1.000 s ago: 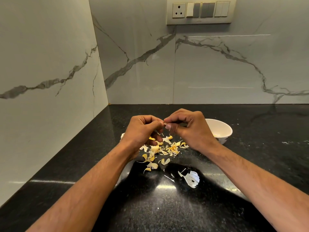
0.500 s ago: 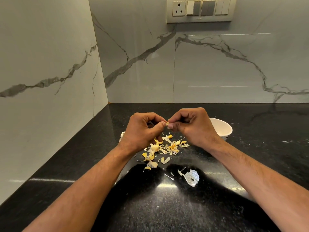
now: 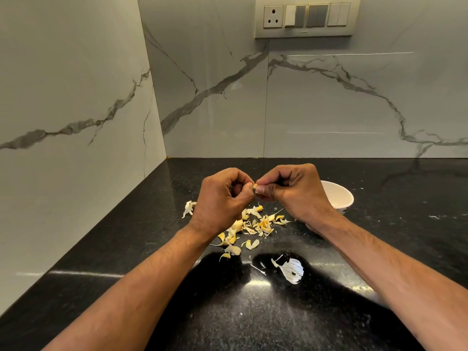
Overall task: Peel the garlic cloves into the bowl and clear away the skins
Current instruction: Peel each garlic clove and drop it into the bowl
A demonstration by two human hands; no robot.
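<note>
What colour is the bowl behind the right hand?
White, with a small dark marking low on its outer wall; the bowl shows best in the head view.

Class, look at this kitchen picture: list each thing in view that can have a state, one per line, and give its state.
left hand: fingers curled, pinching the garlic clove
right hand: fingers curled, pinching the same clove
garlic clove: held between both hands above the counter, mostly hidden
garlic skins: scattered loose on the black counter
bowl: upright behind the right hand, contents hidden
wall socket: nothing plugged in
</note>
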